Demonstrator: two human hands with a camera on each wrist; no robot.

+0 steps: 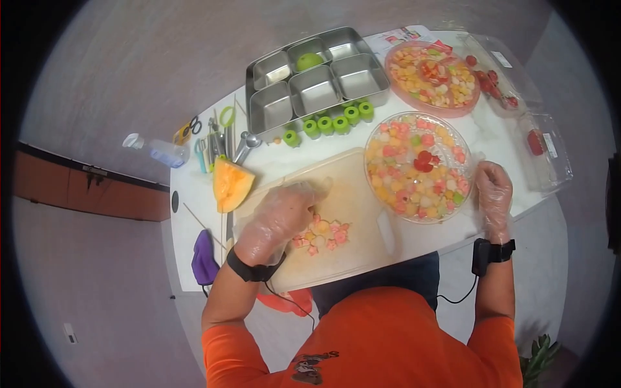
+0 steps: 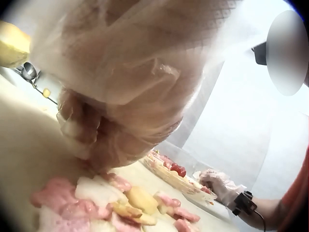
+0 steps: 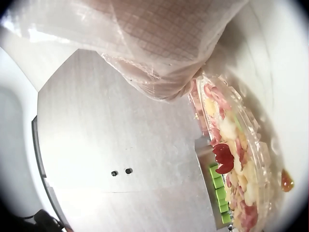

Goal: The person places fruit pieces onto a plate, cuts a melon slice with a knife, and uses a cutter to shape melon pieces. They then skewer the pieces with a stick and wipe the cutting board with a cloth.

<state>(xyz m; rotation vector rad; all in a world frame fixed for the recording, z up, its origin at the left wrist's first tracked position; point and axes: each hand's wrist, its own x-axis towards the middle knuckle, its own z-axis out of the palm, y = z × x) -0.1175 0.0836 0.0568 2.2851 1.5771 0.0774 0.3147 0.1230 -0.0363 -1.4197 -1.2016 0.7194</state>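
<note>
My left hand (image 1: 284,213), in a clear plastic glove, bends down over the cutting board (image 1: 291,273). Its curled fingertips reach the edge of a small pile of cut fruit (image 1: 328,234), pink, white and yellow pieces, some flower-shaped. I cannot tell whether a piece is between those fingertips. A clear round plate (image 1: 372,192) filled with mixed fruit shapes stands right of the board, with red pieces (image 1: 424,161) at its middle. Beside the plate's right rim my gloved right hand (image 1: 495,191) rests with fingers loosely curled; in the right wrist view its fingers overlap the plate's end.
A melon wedge (image 1: 231,185) sits by the board's far left corner, near scoops (image 1: 246,145) and other tools. Behind stand a steel compartment tray (image 1: 317,90), several green cutters (image 1: 325,125) and a pink fruit platter (image 1: 433,111). Clear boxes (image 1: 546,152) with strawberries lie at right.
</note>
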